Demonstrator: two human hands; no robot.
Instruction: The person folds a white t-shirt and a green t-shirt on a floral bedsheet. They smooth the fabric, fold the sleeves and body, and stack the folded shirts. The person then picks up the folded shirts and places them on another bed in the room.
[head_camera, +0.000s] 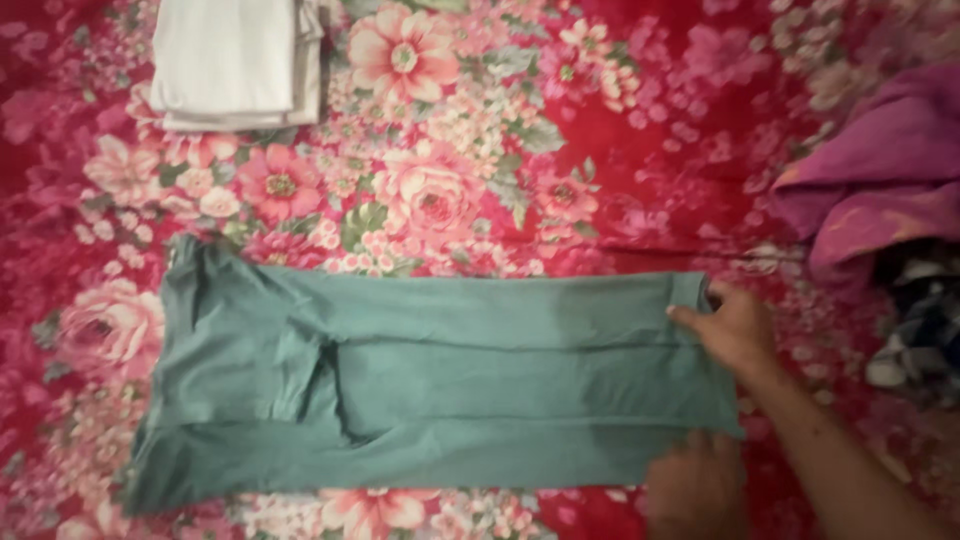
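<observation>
While both my hands pinch the green garment's (450, 390) right edge, left hand (695, 490) lower, right hand (735, 330) upper, it looks soft, light, floppy.

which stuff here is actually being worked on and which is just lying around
In hand:
- green knit garment, spread flat and partly folded
- right hand gripping its far right corner
- left hand at its near right corner

Lying about:
- folded cream cloth stack
- crumpled purple cloth
- red floral bedsheet underneath
</observation>
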